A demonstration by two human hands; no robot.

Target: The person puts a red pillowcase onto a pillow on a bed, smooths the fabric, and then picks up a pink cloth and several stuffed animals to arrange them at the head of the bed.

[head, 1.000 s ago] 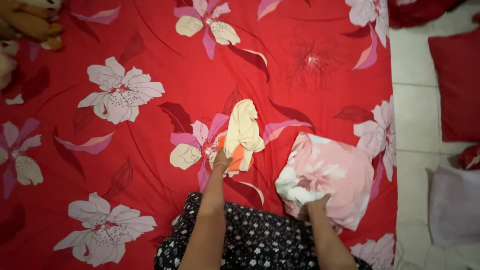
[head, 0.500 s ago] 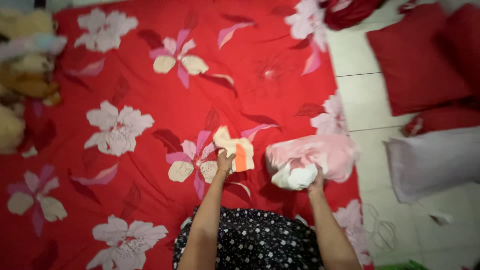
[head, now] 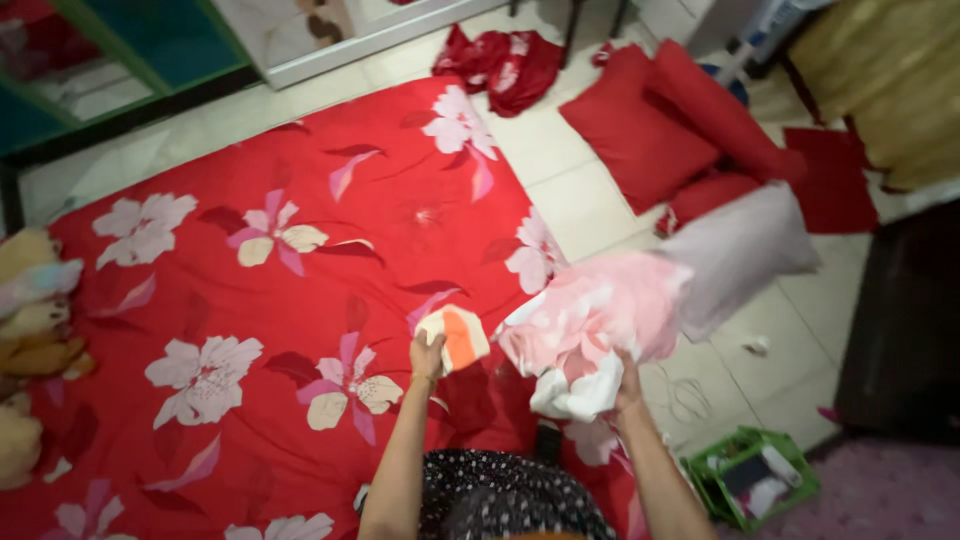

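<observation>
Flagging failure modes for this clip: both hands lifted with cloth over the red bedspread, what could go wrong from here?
1. The right hand grips the pink and white bundle only at its lower edge; loose folds may slip out.
2. The left hand pinches the small orange and cream piece by one side; it could drop onto the bedspread.
3. The green basket sits near the person's side, possibly a trip risk.

The mattress point(head: 250, 300) lies on the tiled floor point(head: 570, 200) and fills the left and centre of the view. Stuffed toys point(head: 30, 330) sit along its left edge. Off its far corner lies a crumpled cloth point(head: 500, 65). To its right, pillows point(head: 680, 130) are stacked on the floor, with one more pillow point(head: 740, 250) nearer the person. A small basket point(head: 755, 478) stands on the floor at the near right. The left hand point(head: 428, 355) is raised over the mattress, holding a small folded cloth point(head: 455, 338); the right hand point(head: 625, 372), beside it, holds a bundled pillowcase point(head: 590, 325) over the mattress's right edge.
</observation>
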